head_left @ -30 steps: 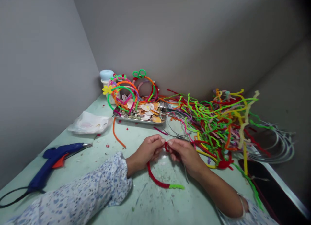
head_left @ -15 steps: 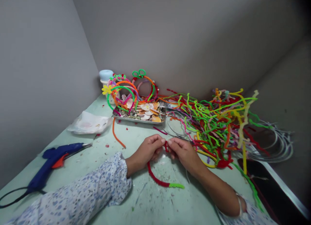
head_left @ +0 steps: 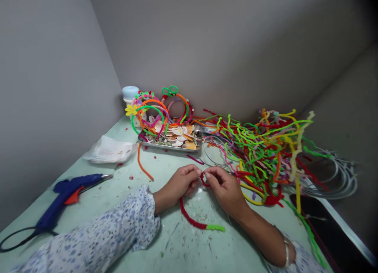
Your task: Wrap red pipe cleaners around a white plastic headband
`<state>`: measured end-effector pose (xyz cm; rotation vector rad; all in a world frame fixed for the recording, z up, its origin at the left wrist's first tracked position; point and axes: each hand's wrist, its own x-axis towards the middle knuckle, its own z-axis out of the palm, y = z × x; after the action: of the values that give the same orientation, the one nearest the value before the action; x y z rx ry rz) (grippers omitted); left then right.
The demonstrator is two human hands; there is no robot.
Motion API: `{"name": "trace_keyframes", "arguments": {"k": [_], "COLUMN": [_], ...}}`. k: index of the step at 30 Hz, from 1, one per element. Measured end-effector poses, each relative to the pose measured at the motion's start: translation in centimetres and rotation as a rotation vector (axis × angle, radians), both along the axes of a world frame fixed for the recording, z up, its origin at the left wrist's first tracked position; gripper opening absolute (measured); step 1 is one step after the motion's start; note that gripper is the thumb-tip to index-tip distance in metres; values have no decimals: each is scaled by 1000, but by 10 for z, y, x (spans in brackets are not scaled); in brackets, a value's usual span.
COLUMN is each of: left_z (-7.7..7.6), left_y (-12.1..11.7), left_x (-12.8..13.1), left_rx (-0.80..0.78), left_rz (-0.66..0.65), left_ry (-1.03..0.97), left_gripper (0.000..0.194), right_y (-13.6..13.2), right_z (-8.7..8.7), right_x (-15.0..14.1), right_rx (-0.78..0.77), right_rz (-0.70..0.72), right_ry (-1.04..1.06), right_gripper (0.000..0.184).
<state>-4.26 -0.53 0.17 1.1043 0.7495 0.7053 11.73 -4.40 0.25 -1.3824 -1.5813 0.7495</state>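
A red pipe cleaner [head_left: 191, 221] with a bright green end curves down from under my left hand [head_left: 186, 183] over the table. The fingers of that hand are closed on it. Between my two hands a small loop of red pipe cleaner shows at the fingertips. My right hand [head_left: 225, 188] pinches the right side of this loop with thumb and forefinger. Its other fingers are curled under and partly hidden.
A metal tray [head_left: 168, 147] of shells, with pipe-cleaner headbands [head_left: 153, 104] on it, stands at the back. Right of it lies a tangled heap of pipe cleaners [head_left: 256, 147]. A blue glue gun [head_left: 65, 196], a plastic bag [head_left: 110, 150] and a black phone-like object [head_left: 330, 229] lie around.
My right hand has turned slightly and its thumb and forefinger have shifted on the red loop, which looks a little wider. My left hand stays nearly still. The view has shifted slightly.
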Motion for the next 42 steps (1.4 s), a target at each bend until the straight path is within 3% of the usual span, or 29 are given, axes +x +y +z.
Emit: {"name": "trace_keyframes", "arguments": {"k": [12,23,27,33,42], "left_z": [5,3,1,0,0], "left_y": [1,-1,-3,-3,-3], "left_x": [1,0,1,2,2], "left_rx": [-51,-50,-21,-26,-73], "left_rz": [11,40,57,69,53], "left_ry": [17,-17,-44,-55,-66], "left_gripper": [23,26,30,22,20], "right_y": [0,3,4,4,1], "right_z": [-2,-4,-6,-5,-3], "right_x": [0,3,4,4,5], "right_rx": [92,353,359,378,479], "right_rz": [19,107,85,96,83], "right_ry": [-109,-294,-328,-377,-619], "right_gripper": [16,26,26,25,25]}}
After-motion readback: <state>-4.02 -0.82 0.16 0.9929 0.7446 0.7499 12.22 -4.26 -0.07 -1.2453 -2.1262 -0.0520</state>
